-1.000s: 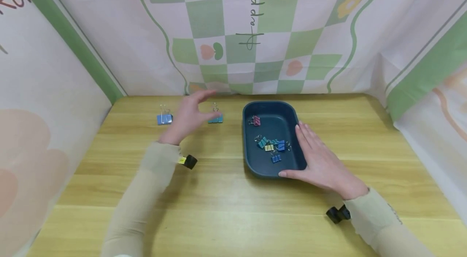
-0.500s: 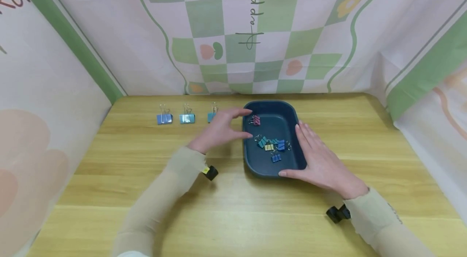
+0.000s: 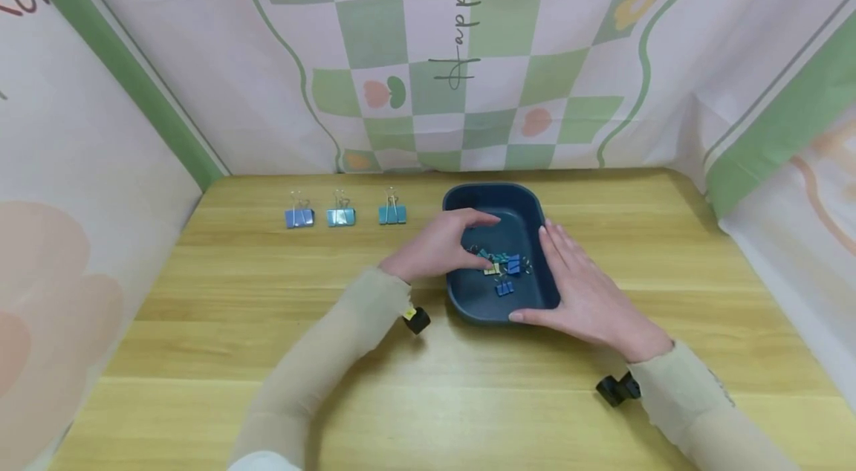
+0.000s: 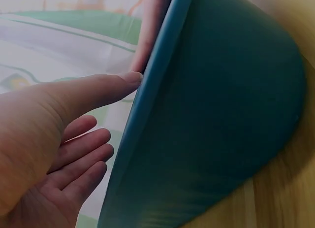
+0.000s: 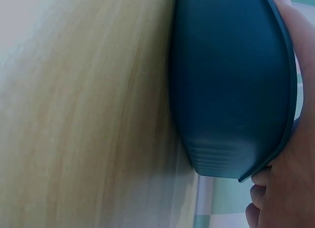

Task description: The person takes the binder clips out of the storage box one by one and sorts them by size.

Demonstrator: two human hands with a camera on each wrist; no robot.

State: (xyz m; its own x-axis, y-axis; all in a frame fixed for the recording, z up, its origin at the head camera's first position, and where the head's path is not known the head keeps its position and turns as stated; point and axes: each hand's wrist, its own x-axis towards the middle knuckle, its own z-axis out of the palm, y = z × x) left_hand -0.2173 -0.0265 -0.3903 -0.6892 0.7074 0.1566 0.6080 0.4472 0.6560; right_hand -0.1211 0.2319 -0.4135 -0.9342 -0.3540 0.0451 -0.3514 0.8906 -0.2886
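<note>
My left hand [image 3: 444, 244] reaches over the left rim of a dark blue tray [image 3: 504, 307], thumb and fingers apart, with nothing between them. Near its thumb lie several small binder clips: a yellow one [image 3: 492, 269], a blue one [image 3: 513, 264], another blue one [image 3: 504, 289] and teal ones [image 3: 498, 258], partly covered. The tray wall [image 4: 221, 100] fills much of the left wrist view. My right hand [image 3: 588, 296] rests against the tray's right side, fingers straight along the rim and thumb at the front corner. The tray's outer side [image 5: 231, 90] also shows in the right wrist view.
Three larger binder clips stand in a row on the wooden table [image 3: 374, 397], left of the tray: a violet-blue one [image 3: 299, 218], a light blue one [image 3: 341, 217] and a teal one [image 3: 391, 215]. A patterned curtain [image 3: 435, 114] hangs behind the table.
My left hand has moved right, from above the larger clips to inside the tray's outline. The light blue clip has come into sight, while the pink clip is now hidden. The right hand stays put.
</note>
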